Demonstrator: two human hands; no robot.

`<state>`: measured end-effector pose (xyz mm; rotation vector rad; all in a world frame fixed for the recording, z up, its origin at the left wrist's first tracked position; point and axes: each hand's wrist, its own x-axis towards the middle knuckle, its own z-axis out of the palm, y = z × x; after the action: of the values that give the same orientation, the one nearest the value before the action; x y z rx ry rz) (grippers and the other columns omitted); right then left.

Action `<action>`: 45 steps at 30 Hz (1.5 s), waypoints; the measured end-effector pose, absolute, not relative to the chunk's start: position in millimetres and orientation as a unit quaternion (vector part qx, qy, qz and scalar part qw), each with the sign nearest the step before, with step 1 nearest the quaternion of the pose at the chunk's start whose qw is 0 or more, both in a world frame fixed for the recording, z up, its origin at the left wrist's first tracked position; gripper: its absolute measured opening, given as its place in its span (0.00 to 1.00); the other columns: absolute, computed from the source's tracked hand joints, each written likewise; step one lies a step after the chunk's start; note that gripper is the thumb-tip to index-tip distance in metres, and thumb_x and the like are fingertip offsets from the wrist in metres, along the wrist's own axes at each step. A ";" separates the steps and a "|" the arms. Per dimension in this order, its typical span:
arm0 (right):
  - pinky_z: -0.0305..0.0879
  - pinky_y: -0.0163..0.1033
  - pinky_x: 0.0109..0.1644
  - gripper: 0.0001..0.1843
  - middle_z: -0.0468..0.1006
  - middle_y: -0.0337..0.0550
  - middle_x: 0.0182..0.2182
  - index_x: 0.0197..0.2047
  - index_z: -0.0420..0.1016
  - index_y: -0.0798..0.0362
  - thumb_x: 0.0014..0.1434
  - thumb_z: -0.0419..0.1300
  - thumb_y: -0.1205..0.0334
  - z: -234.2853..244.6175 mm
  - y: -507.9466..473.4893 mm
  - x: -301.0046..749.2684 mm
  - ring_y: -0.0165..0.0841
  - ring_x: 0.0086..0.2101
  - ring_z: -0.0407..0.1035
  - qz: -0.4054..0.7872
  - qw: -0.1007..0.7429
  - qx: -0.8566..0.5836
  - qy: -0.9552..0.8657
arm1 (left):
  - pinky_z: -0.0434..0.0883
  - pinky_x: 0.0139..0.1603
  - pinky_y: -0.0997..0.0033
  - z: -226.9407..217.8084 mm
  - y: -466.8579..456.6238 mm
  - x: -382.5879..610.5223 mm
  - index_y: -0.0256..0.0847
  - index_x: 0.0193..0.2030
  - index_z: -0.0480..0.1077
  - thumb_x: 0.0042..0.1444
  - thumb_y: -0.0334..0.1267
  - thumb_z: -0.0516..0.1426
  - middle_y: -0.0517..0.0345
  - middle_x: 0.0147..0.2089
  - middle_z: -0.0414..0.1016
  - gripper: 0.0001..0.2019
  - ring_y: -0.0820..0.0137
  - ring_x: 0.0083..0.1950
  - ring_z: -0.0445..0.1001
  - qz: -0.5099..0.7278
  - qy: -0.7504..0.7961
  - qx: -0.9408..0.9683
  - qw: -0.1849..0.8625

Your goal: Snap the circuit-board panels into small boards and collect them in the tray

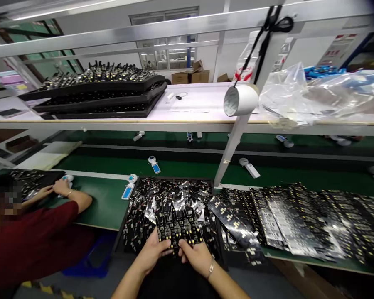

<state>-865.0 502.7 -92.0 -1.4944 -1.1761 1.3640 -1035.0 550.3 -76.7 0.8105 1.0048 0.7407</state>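
Observation:
A black circuit board panel (178, 226) with pale yellow components is held up in front of me. My left hand (152, 251) grips its lower left edge, thumb on top. At the lower right edge, my right hand (197, 255) pinches it the same way, a bracelet on the wrist. Beneath the panel lies a black tray (122, 232) heaped with many small black boards (140, 207). To the right, rows of overlapping board panels (289, 220) lie on the bench, with one panel (235, 224) slanting off their left end.
A co-worker in a dark red shirt (46, 236) sits at the left. White and blue handheld devices (129, 187) lie along the green belt (180, 166). Overhead, a shelf holds stacked trays (106, 97) and plastic bags (324, 93). A post (230, 153) bears a tape roll (240, 100).

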 end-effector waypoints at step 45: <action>0.63 0.33 0.36 0.20 0.81 0.44 0.30 0.33 0.76 0.53 0.66 0.49 0.52 -102.8 537.2 -875.5 0.33 0.31 0.74 0.289 0.320 -0.597 -0.677 | 0.72 0.47 0.63 -98.4 557.1 -1026.1 0.42 0.49 0.70 0.40 0.34 0.69 0.52 0.45 0.81 0.26 0.58 0.47 0.78 0.439 0.450 0.256 0.735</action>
<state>-875.5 537.2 -102.8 -1.5691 -1.7781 0.7596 -1026.1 557.1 -98.4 0.5617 0.9888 0.9641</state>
